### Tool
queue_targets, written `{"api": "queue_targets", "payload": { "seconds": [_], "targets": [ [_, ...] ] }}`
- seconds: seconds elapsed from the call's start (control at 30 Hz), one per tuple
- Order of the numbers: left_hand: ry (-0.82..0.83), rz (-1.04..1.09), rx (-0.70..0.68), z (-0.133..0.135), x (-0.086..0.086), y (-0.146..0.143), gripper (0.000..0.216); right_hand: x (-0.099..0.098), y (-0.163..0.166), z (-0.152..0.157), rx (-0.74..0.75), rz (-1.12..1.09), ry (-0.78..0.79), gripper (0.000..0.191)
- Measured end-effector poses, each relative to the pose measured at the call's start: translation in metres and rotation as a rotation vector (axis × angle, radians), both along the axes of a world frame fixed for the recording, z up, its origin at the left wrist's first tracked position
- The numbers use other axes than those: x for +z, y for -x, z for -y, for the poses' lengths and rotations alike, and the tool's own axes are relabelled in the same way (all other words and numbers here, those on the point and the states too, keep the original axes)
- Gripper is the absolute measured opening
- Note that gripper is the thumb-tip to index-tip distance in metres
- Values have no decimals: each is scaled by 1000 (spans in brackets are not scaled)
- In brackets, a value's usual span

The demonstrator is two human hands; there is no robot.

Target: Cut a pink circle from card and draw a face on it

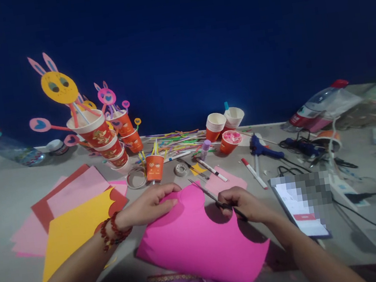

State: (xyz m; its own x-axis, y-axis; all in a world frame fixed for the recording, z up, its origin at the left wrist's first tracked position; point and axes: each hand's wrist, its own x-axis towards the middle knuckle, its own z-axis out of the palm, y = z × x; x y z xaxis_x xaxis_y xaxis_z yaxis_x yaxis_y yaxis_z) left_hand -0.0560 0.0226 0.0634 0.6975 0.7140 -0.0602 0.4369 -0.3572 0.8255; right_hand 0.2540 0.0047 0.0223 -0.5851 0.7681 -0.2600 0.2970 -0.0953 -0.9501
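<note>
A large sheet of bright pink paper [198, 242] lies over the table's front edge, with rounded bites cut out of its right and upper side. My left hand [156, 203] grips its upper left edge, thumb on top and the other fingers partly hidden. In my right hand [240, 203] is a pair of scissors [213, 195] with dark handles, fingers wrapped round them. The blades point up and left and meet the paper's upper edge at a rounded outline. Behind the scissors lies a pale pink paper scrap [226, 180].
Yellow paper [77, 226] and pink and red sheets lie left. Stacked paper cups with bunny figures [99, 134] stand behind them. Farther back are a cup of pink pieces [232, 140], coloured sticks and pens. A glue gun [262, 148], phone [300, 209] and cables occupy the right.
</note>
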Motion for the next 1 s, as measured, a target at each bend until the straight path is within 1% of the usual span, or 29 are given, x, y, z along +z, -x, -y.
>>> {"api": "queue_targets", "payload": {
  "seconds": [0.13, 0.27, 0.47, 0.8, 1.0],
  "targets": [
    [-18, 10, -17, 1, 1, -3, 22, -2, -2, -4, 32, -9, 33, 36],
    [-34, 22, -1, 1, 2, -4, 23, -4, -5, -6, 32, -18, 41, 40],
    [-28, 22, -20, 1, 2, -5, 22, 1, -6, -5, 61, -9, -3, 44],
    [-18, -5, -36, -1, 3, -5, 22, 5, -10, -10, 117, 1, -24, 48],
    [-20, 2, -66, -1, 6, -7, 23, 6, -14, -11, 139, -9, 32, 51]
  ]
}}
